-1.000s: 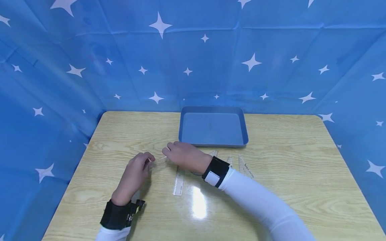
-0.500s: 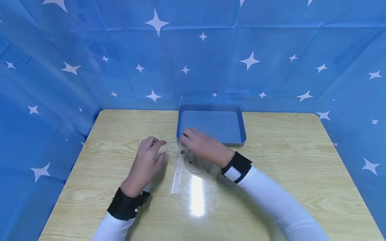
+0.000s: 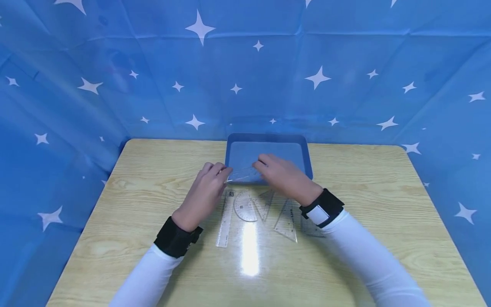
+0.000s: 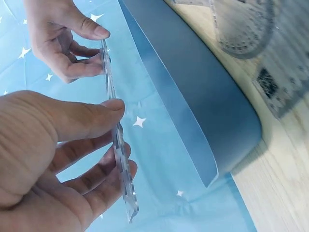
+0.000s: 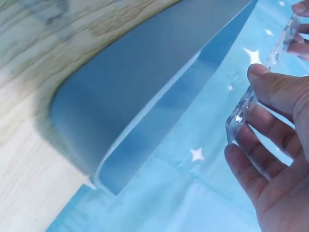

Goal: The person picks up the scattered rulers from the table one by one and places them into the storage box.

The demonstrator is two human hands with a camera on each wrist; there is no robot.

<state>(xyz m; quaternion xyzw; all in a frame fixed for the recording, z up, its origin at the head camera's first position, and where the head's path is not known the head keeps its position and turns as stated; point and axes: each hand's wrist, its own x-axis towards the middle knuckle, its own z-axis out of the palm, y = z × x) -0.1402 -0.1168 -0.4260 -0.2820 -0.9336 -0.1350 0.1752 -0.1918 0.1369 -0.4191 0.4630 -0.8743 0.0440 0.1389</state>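
Note:
A clear plastic ruler is held up over the near edge of the blue tray. My left hand pinches its left end between thumb and fingers, and my right hand pinches the other end. Both wrist views show it nearly edge-on, so its full outline is hard to see; in the left wrist view the ruler is beside the tray wall. Below the tray on the table lie another clear ruler, a protractor and set squares.
The pale wooden table extends to both sides of the tray. A narrow set square lies right of the protractor. Another set square is partly under my right wrist. A blue curtain with white stars hangs behind.
Both hands have moved right and away from me, carrying the clear ruler from the table area left of the tray to above its near edge. The set squares are now less covered.

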